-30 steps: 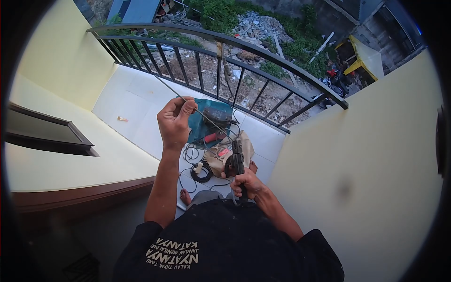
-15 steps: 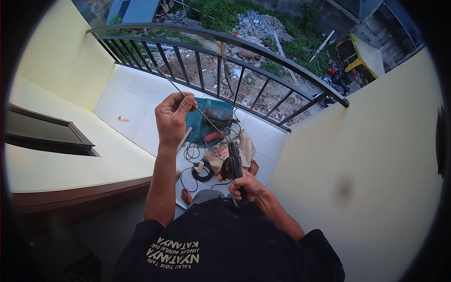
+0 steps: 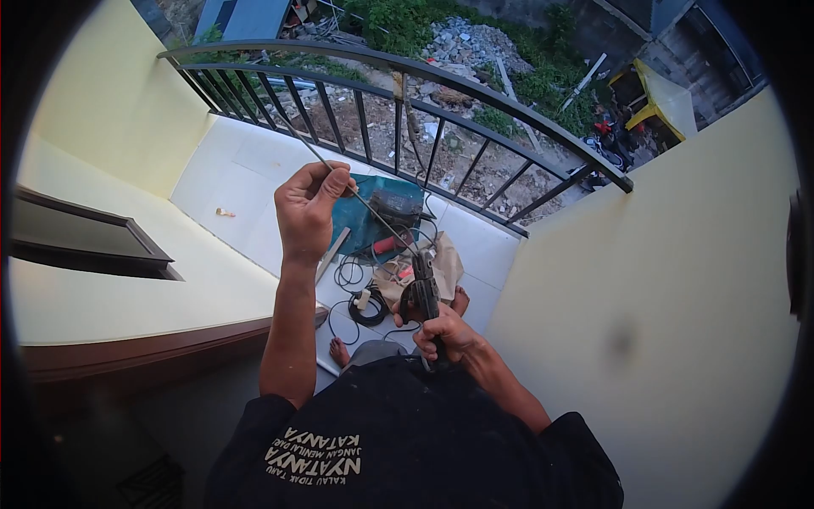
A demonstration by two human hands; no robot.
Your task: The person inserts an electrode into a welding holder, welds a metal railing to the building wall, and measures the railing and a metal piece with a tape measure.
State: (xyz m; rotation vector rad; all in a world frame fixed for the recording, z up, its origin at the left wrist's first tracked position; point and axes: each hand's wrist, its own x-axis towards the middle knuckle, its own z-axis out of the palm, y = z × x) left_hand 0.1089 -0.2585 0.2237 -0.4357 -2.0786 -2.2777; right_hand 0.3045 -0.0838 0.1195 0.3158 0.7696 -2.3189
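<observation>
My left hand (image 3: pixel 307 208) pinches a thin welding rod (image 3: pixel 373 208) partway along its length, between thumb and fingers. The rod slants from the railing side down into the jaws of a dark welding electrode holder (image 3: pixel 424 280). My right hand (image 3: pixel 444 334) is wrapped round the holder's handle, close to my body. Beneath the rod, a dark boxy machine (image 3: pixel 397 204) rests on a teal cloth (image 3: pixel 352 220). A red power tool (image 3: pixel 392 243) lies beside it, near a tan bag (image 3: pixel 449 254).
A black metal railing (image 3: pixel 360 127) curves across the balcony's far edge. Coiled black cable (image 3: pixel 367 310) and a flat strip (image 3: pixel 333 254) lie on the white tiles (image 3: pixel 233 174). Yellow walls (image 3: pixel 653 297) stand on both sides. Rubble (image 3: pixel 475 51) lies on the ground beyond.
The view has shifted very slightly. Both hands keep their holds on the rod and the electrode holder, with almost no other movement.
</observation>
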